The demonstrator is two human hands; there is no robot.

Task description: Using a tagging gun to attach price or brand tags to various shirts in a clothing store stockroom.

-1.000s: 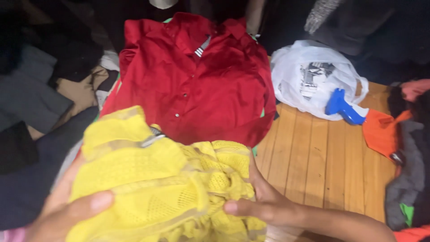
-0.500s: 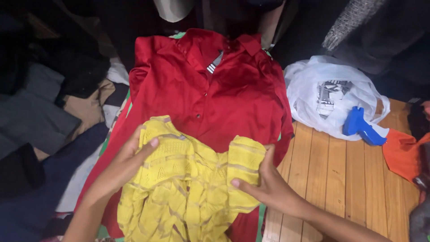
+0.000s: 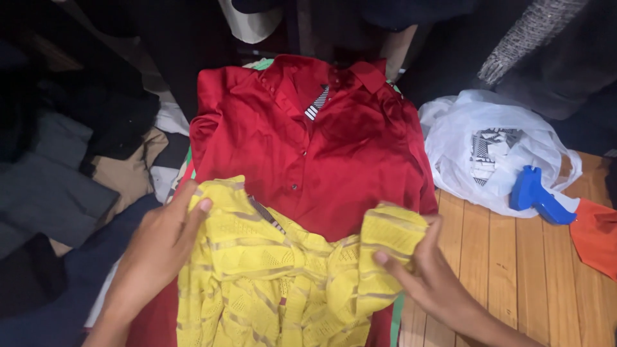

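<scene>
Yellow knit fabric, an openwork garment (image 3: pixel 283 283) with sheer bands running across it, is spread over the lower part of a red button-up shirt (image 3: pixel 308 154) that is laid flat with its collar at the far end. The garment's left upper corner is pinned under the left hand (image 3: pixel 160 241), whose fingers lie flat on the knit with the thumb pointing toward the red shirt; nothing is clenched there, the hand is pressed open against the cloth. The garment's right upper corner is grasped by the right hand (image 3: pixel 427 270), the thumb laid over the front of the bunched fabric and the fingers tucked behind it. A small dark strap or tag is seen on the yellow knit just below the shirt's lowest visible button.

The red shirt is laid on a heap of other clothes: dark grey, tan and navy pieces (image 3: pixel 71 193) are piled to the left, touching its sleeve. To the right, bare wooden floorboards (image 3: pixel 501 270) are seen. On them a white plastic bag (image 3: pixel 495 148) with a black-and-white item inside is set just beside the shirt's right sleeve. A blue plastic tool (image 3: pixel 538 196) rests against the bag's near edge, and an orange cloth (image 3: pixel 594 234) lies next to it.
</scene>
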